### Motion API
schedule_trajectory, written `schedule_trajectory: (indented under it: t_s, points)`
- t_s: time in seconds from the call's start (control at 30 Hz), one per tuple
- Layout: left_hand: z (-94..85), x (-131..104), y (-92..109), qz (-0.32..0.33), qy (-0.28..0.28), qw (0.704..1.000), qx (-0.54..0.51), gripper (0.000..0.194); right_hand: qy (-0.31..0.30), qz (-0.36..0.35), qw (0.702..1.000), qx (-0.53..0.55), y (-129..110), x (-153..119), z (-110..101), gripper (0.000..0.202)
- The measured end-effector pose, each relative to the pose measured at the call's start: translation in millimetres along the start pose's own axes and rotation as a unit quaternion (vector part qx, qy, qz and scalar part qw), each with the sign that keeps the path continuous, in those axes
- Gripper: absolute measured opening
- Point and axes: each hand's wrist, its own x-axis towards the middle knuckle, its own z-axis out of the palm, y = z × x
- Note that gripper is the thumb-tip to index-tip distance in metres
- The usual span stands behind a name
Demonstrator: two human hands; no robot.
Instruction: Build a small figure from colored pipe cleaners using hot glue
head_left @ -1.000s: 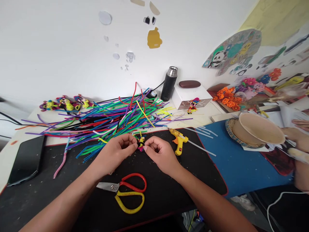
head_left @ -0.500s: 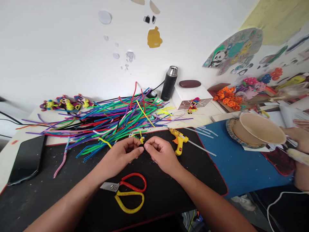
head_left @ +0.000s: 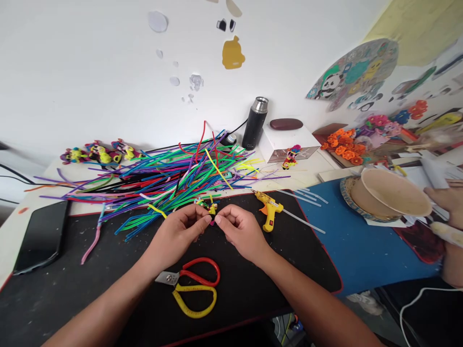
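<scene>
My left hand (head_left: 184, 231) and my right hand (head_left: 242, 230) meet over the black mat, thumbs and fingertips pinched close together. Between them is a small pipe-cleaner figure (head_left: 212, 209), yellow on top with black and a bit of magenta below; fingers hide part of it. Just below my hands lie scissors (head_left: 195, 289) with one red and one yellow handle, blades toward the left. A yellow glue gun (head_left: 269, 209) with a clear stick in its back rests right of my right hand. Behind my hands spreads a heap of coloured pipe cleaners (head_left: 170, 173).
Finished-looking figures (head_left: 103, 153) lie at the back left, another (head_left: 291, 156) leans by a white box (head_left: 271, 144). A black flask (head_left: 255, 124) stands beside it. A phone (head_left: 41, 238) lies left. At right are a paper bucket (head_left: 390, 193) and another person's hand (head_left: 446, 205).
My fingertips have shifted slightly apart, showing more of the figure's black and magenta lower part. The camera view has moved a little; the tools lie where they were.
</scene>
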Motion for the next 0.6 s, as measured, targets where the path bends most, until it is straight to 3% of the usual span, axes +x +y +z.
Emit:
schedule_trajectory:
  t_s: [0.4,0.6]
  points:
    - [-16.8,-2,11,-0.015,-0.044,0.999,0.026,0.038,-0.035,0.024,0.999,-0.014,-7,-3,1,0.029]
    - [-28.6,-2,2,-0.014,-0.047,0.998,0.044,0.033,-0.043,0.011,0.998,-0.037,-7,-5,1,0.026]
